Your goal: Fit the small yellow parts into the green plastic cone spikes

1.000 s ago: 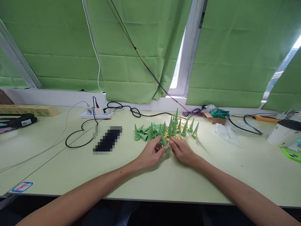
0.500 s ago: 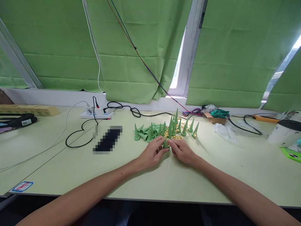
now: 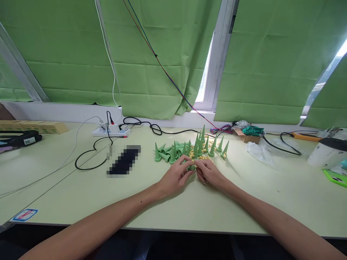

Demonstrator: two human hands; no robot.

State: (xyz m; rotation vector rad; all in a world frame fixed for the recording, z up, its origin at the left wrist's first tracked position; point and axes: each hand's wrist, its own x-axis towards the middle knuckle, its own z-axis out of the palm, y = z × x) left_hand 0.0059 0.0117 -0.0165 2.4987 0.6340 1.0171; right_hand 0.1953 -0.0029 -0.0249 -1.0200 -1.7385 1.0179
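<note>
My left hand (image 3: 175, 177) is closed, thumb and fingers around a small green plastic cone (image 3: 191, 168) just above the table. Most of that cone is hidden by the fingers. My right hand (image 3: 210, 173) meets it from the other side, thumb and forefinger pinched at the cone. What lies in the right pinch is too small and covered to name. Right behind my hands stand several upright green cones (image 3: 213, 147), with more lying on their sides in a pile (image 3: 165, 156). Small yellow pieces (image 3: 204, 157) are scattered among them.
A pixelated dark object (image 3: 124, 161) lies to the left, near a black cable (image 3: 93, 169) and a white power strip (image 3: 111, 132). Rightward are a plastic bag (image 3: 260, 153), a small cardboard box (image 3: 245, 136), a white cup with a black lid (image 3: 326, 153) and a bright green item (image 3: 335, 177).
The cone in my left hand has tipped over from upright, so its point no longer shows. My right fingers have curled in further against it.
</note>
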